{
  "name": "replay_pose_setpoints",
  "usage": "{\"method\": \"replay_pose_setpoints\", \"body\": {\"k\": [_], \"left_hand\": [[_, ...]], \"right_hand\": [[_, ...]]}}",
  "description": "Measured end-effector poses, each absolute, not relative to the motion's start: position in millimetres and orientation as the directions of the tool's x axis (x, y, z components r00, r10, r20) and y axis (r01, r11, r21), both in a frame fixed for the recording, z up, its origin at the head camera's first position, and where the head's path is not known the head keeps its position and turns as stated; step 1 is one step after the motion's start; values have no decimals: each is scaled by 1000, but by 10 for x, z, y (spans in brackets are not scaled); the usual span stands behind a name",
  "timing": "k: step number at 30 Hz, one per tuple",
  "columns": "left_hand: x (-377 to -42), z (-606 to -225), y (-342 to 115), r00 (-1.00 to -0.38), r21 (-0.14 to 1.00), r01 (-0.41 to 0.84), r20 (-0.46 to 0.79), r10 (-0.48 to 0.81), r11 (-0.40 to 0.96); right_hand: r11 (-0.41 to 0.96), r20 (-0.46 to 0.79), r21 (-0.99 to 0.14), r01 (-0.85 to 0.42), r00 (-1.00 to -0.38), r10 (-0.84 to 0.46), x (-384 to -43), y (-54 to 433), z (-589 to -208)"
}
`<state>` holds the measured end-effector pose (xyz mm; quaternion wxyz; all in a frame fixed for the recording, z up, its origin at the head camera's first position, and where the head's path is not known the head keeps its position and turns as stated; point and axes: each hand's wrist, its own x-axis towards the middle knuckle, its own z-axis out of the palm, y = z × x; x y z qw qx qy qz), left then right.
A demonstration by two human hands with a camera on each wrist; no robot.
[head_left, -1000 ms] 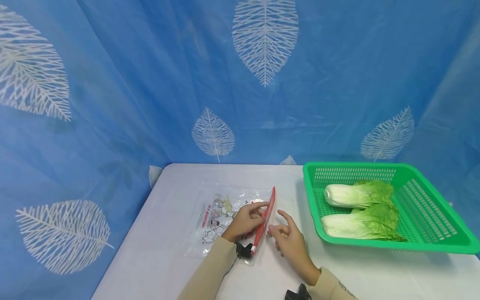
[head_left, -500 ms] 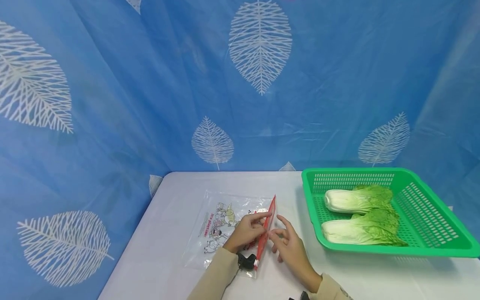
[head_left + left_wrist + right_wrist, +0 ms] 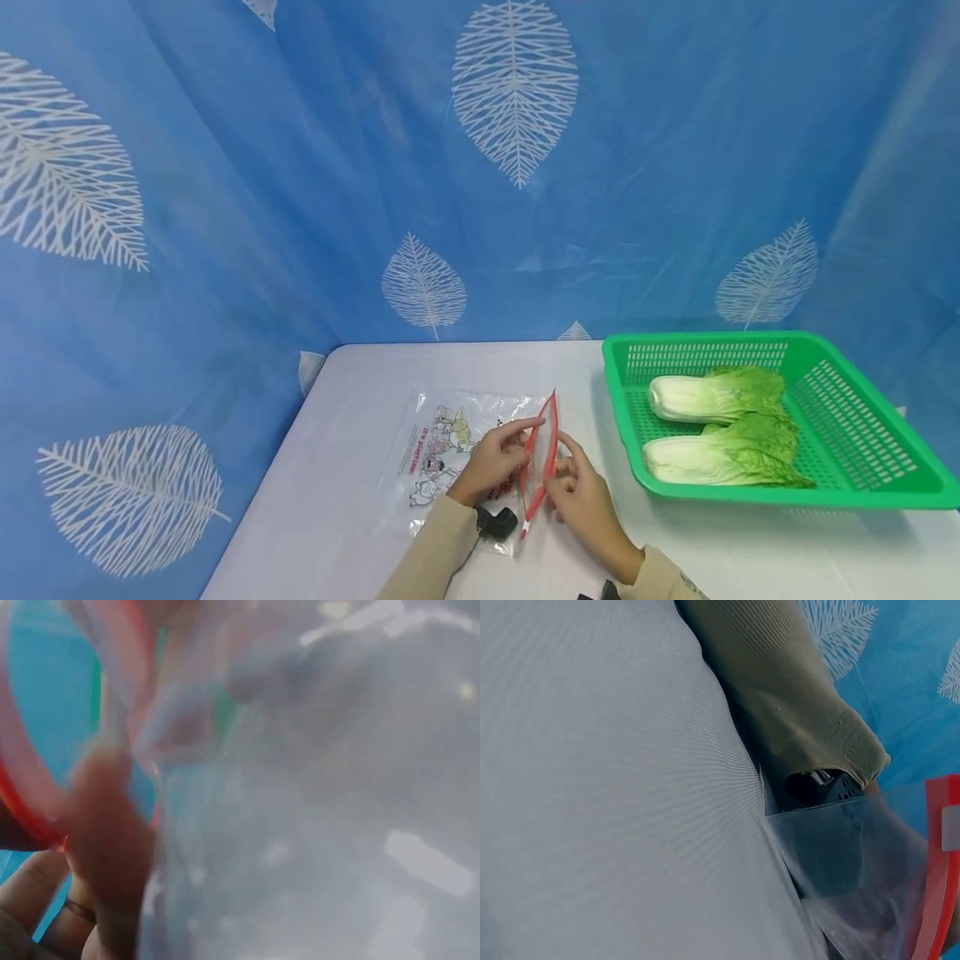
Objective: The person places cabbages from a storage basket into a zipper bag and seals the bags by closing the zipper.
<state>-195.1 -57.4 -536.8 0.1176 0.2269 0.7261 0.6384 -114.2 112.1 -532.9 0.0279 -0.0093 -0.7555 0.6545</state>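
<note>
A clear zip bag [image 3: 438, 458] with printed cartoon animals lies flat on the table, its red-edged mouth parted into a narrow gap. My left hand [image 3: 487, 463] pinches the left lip, index finger stretched along the red strip. On the other side, my right hand [image 3: 588, 500] holds the right lip [image 3: 553, 446] between thumb and fingers. A whitish slider [image 3: 950, 829] sits at the near end of the strip. In the left wrist view the clear plastic [image 3: 315, 847] covers much of the picture, and a blurred thumb [image 3: 109, 832] is against the bag's edge.
To the right stands a green plastic basket [image 3: 613, 392] with slotted walls. Inside lie two napa cabbages, a far one [image 3: 686, 398] and a near one [image 3: 697, 461]. Blue leaf-patterned cloth [image 3: 337, 167] hangs behind the white table [image 3: 360, 375].
The bag's red lips were together and have drawn apart. My right hand has come left from beside the bag onto its right lip. The head view has tilted slightly.
</note>
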Motion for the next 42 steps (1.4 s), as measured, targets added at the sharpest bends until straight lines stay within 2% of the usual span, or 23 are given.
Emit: {"method": "replay_pose_setpoints", "body": {"k": [5,10,16,26,29,35,39,42], "left_hand": [[-2036,-5328,-554,-870,970,235,179,458,67],[-2027,-5230,-561,-843,927,351,252,476,131],[-2008,-5041,-601,-823,896,416,299,483,154],[-2023,-4669,-780,-817,899,426,335,469,100],[-2009,-4586,-891,-817,920,392,344,464,9],[-2048,-4608,-1084,-808,929,322,369,458,-180],[-2071,-4639,-1117,-793,925,308,379,477,-224],[-2084,-4692,-1128,-806,936,272,349,479,-225]], "right_hand": [[214,99,-974,-80,-992,77,-1182,1159,-5324],[269,77,-962,-47,-992,101,-1161,1182,-5342],[263,107,-962,-77,-989,100,-1135,1198,-5336],[188,90,-980,-66,-989,119,-1109,1263,-5303],[145,80,-988,-62,-990,120,-1116,1263,-5303],[75,59,-996,-52,-993,102,-1152,1220,-5319],[55,66,-997,-60,-991,114,-1142,1213,-5297],[46,68,-997,-63,-991,113,-1134,1209,-5286]]}}
